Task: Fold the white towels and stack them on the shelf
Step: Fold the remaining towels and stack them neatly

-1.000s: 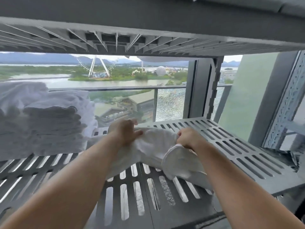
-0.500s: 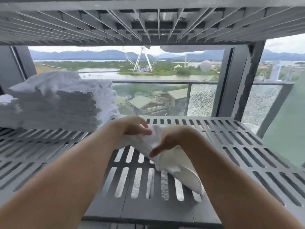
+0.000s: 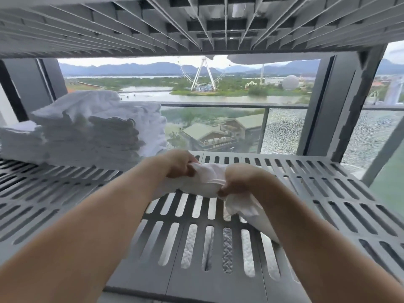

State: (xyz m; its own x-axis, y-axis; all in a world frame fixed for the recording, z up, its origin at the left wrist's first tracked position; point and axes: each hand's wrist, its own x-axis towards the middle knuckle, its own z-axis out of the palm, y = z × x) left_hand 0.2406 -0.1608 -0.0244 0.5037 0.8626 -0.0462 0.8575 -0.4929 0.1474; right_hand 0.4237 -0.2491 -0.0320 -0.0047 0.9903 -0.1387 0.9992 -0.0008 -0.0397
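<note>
A crumpled white towel (image 3: 207, 180) lies bunched over the middle of the grey slotted shelf (image 3: 328, 193). My left hand (image 3: 178, 164) grips its left end with curled fingers. My right hand (image 3: 238, 180) pinches the right part, and a loose flap of the towel hangs down below that hand towards the shelf's front. At the shelf's back left stands a stack of folded white towels (image 3: 91, 130), with a lower stack (image 3: 19, 141) beside it at the far left edge.
Another slotted shelf (image 3: 196, 25) hangs close overhead. Dark uprights (image 3: 341, 106) frame the shelf's right rear. Behind is a window with a glass railing. More white cloth shows through the slots below the shelf.
Both hands have drawn closer together on the towel and bunched it tighter. The view has shifted left, bringing the folded stack further into sight.
</note>
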